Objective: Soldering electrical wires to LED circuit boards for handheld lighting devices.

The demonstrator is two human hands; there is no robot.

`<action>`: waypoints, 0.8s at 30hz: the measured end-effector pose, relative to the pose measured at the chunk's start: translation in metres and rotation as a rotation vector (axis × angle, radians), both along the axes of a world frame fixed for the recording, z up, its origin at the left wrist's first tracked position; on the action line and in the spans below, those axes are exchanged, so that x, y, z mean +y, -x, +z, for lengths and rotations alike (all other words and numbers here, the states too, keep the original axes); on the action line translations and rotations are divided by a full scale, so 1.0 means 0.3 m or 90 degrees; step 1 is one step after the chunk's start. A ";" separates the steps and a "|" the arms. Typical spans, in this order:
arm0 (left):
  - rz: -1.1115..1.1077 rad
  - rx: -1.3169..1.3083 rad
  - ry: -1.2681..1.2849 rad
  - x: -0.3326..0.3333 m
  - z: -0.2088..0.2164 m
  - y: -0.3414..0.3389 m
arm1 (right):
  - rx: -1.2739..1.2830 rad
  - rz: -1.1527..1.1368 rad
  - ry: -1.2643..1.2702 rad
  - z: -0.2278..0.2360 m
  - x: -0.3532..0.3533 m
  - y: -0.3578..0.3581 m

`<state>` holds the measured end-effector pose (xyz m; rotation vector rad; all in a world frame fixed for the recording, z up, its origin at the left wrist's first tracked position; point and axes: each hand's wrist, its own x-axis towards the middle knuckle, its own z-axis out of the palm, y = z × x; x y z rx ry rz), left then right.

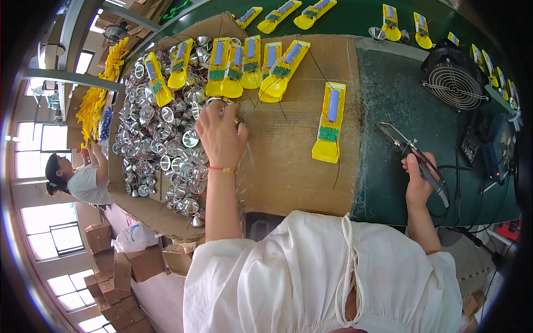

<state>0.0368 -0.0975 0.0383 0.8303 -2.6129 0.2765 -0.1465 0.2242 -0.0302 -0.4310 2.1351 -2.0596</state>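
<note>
A: Nearest first; where are the hands?

B: Right of the cardboard sheet (277, 166), the right hand (417, 186) grips a soldering iron (433, 177), its tip toward the sheet; at the sheet's left edge, the left hand (221, 133) is curled, fingertips among loose metal bits; whether it pinches one I can't tell.

A: And the piece being worked?

B: One yellow torch casing (329, 123) lies alone on the sheet's right half; a cylindrical cell (333, 105) and green circuit board (328, 134) sit inside; no reflector shows on it.

A: So, how far along?

B: Partway, I'd judge; left of the sheet a carton (150, 219) holds many silver reflectors (166, 114); along the sheet's far-left edge, a row of casings (234, 66) has cells and boards, so joining reflectors seems left.

A: Farther off?

B: Beyond the sheet's right, a fan (455, 86); past its far edge, more casings (391, 23), one beside a silver cup (377, 34); whether they're wired together, I can't tell.
</note>
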 end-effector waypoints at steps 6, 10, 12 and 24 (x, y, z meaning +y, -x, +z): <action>0.063 -0.005 0.070 -0.062 -0.033 0.015 | -0.004 0.005 0.004 0.009 0.000 -0.004; -0.052 0.248 -0.330 0.034 0.052 0.011 | -0.007 -0.002 0.005 0.002 0.004 -0.006; -0.131 0.270 -0.415 0.101 0.010 0.007 | -0.005 0.003 0.004 0.008 0.001 -0.001; -0.004 0.250 -0.763 0.289 -0.081 0.081 | -0.039 0.115 0.057 0.098 -0.054 -0.102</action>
